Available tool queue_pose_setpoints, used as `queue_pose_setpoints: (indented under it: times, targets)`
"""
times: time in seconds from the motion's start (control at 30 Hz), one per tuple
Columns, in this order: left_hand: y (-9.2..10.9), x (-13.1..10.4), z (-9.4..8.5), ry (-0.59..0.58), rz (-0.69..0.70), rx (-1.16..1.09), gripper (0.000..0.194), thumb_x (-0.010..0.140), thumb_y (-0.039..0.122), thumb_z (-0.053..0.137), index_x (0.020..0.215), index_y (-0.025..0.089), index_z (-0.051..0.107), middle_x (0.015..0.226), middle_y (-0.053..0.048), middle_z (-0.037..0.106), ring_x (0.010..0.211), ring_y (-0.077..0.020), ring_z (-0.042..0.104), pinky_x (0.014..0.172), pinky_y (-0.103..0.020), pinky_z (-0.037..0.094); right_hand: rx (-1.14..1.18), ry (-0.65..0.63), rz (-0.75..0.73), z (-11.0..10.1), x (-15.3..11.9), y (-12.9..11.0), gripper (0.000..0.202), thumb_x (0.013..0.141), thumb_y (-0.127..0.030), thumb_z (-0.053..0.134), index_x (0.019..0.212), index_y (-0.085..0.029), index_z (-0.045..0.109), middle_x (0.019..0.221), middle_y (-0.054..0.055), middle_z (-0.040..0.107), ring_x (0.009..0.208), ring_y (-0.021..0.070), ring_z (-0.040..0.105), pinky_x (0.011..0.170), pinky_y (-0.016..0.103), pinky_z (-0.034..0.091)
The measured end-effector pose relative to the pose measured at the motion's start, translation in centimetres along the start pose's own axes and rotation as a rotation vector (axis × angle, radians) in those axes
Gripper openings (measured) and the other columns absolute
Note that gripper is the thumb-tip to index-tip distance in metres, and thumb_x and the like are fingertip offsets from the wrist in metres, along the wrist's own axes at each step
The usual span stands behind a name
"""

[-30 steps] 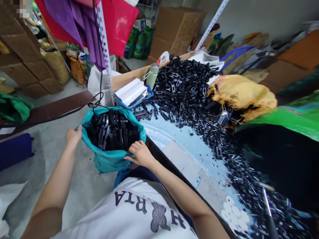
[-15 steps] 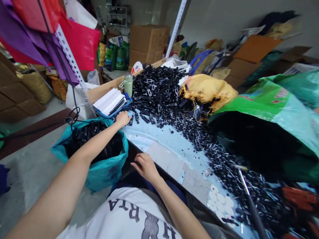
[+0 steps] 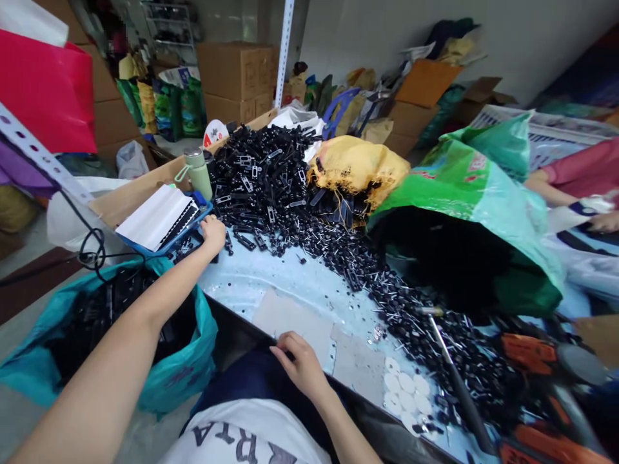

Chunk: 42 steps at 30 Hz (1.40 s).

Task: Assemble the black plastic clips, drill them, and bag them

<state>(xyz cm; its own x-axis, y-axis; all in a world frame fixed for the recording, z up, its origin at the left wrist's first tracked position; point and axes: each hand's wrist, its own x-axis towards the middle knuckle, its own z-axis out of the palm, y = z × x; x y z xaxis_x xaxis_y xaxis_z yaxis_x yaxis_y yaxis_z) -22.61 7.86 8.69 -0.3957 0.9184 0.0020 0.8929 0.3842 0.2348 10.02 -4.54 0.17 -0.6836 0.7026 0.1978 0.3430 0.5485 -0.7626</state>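
Black parts (image 3: 261, 171), left hand (image 3: 213, 233) beside them, white shirt (image 3: 273, 422) lettered "A", "R"

Left arm stretched over a teal bag (image 3: 184, 377) of dark parts, near left. Left hand (image 3: 213, 233) at the right edge of a blue tray (image 3: 145, 250) holding papers (image 3: 155, 216); grip unclear. Right hand (image 3: 300, 361) at the table's (image 3: 256, 270) near edge, fingers loosely bent, beside a grey sheet (image 3: 293, 322). Green bottle (image 3: 198, 173) just beyond tray. Heap of black parts (image 3: 261, 167) to its right, then yellow sack (image 3: 360, 164) and open green sack (image 3: 445, 180). Hammer (image 3: 458, 380) near right, white discs (image 3: 406, 386) left of it. Far right: co-worker's reddish sleeve (image 3: 585, 167).
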Motion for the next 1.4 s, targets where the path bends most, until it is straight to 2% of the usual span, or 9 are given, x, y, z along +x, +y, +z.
queue_pose_setpoints:
  times: [0.13,0.37,0.57,0.83,1.0,1.13,1.23,1.33,1.4]
  targets:
    - [2.7,-2.5,1.2,-0.067,0.064,0.095,0.035,0.09,0.033,0.041,0.109,0.004,0.049,0.096,-0.019,0.061,0.094,-0.0267,0.059,0.079,-0.038,0.044,-0.031,0.046,-0.004,-2.9,3.0,1.6,0.019,0.089,-0.031,0.048,0.075,-0.019,0.054,0.073,0.003,0.056,0.07,0.0144,0.054,0.066,0.026,0.043]
    - [12.7,-9.3,3.5,-0.346,0.626,0.172,0.028,0.081,0.004,0.038,0.097,0.007,0.06,0.108,-0.021,0.058,0.092,-0.0243,0.062,0.08,-0.034,0.048,-0.134,0.168,-0.005,-6.5,9.8,4.9,0.014,0.083,-0.031,0.053,0.077,-0.019,0.058,0.074,0.002,0.059,0.066,0.0134,0.054,0.065,0.026,0.042]
    - [18.5,-9.7,6.7,-0.438,0.664,0.169,0.034,0.077,-0.002,0.039,0.102,0.006,0.061,0.094,-0.017,0.066,0.092,-0.0251,0.063,0.079,-0.034,0.05,-0.098,0.457,0.1,-12.2,12.4,8.5,0.013,0.079,-0.027,0.05,0.078,-0.018,0.059,0.073,0.002,0.062,0.063,0.0124,0.054,0.062,0.024,0.043]
    - [20.2,-10.8,9.7,-0.439,0.613,0.123,0.024,0.078,0.006,0.049,0.1,0.009,0.06,0.091,-0.015,0.066,0.095,-0.0263,0.06,0.081,-0.038,0.046,-0.33,0.546,0.548,-19.2,19.8,15.8,0.021,0.082,-0.026,0.049,0.093,-0.014,0.062,0.095,0.009,0.066,0.089,0.0183,0.059,0.083,0.029,0.043]
    - [17.2,-13.7,10.9,-0.247,0.55,0.017,0.022,0.081,0.022,0.056,0.1,0.012,0.058,0.1,-0.012,0.061,0.1,-0.0256,0.054,0.085,-0.039,0.045,-0.358,0.57,0.713,-20.6,25.6,19.0,0.025,0.085,-0.027,0.047,0.1,-0.013,0.061,0.104,0.015,0.063,0.101,0.0237,0.058,0.088,0.035,0.042]
    - [11.0,-17.8,9.9,0.157,0.604,-0.124,0.032,0.084,0.026,0.052,0.114,0.015,0.053,0.117,-0.013,0.055,0.115,-0.0249,0.047,0.094,-0.038,0.04,-0.367,0.577,0.808,-21.1,28.0,20.2,0.029,0.083,-0.028,0.051,0.105,-0.01,0.057,0.106,0.019,0.061,0.101,0.0252,0.058,0.087,0.038,0.043]
    - [4.8,-21.4,7.3,0.36,0.278,0.052,0.043,0.082,0.037,0.051,0.118,0.014,0.052,0.126,-0.018,0.049,0.125,-0.0324,0.037,0.1,-0.049,0.031,-0.366,0.566,0.814,-21.5,28.0,20.4,0.025,0.08,-0.03,0.055,0.098,-0.012,0.059,0.1,0.016,0.063,0.095,0.0226,0.059,0.083,0.035,0.044]
    - [-1.4,-24.4,4.6,-0.022,-0.052,0.262,0.044,0.076,0.048,0.05,0.103,0.016,0.062,0.108,-0.018,0.062,0.108,-0.0375,0.053,0.092,-0.056,0.035,-0.369,0.554,0.782,-21.9,27.0,19.9,0.019,0.074,-0.033,0.061,0.081,-0.015,0.061,0.089,0.012,0.065,0.087,0.0217,0.06,0.078,0.033,0.045]
    - [-4.5,-25.3,3.2,-0.354,-0.129,0.227,0.028,0.077,0.041,0.046,0.078,0.021,0.066,0.081,-0.011,0.069,0.084,-0.0332,0.063,0.078,-0.046,0.044,-0.375,0.561,0.755,-22.2,26.0,19.0,0.019,0.071,-0.035,0.063,0.073,-0.016,0.059,0.083,0.01,0.065,0.081,0.0213,0.059,0.075,0.033,0.044]
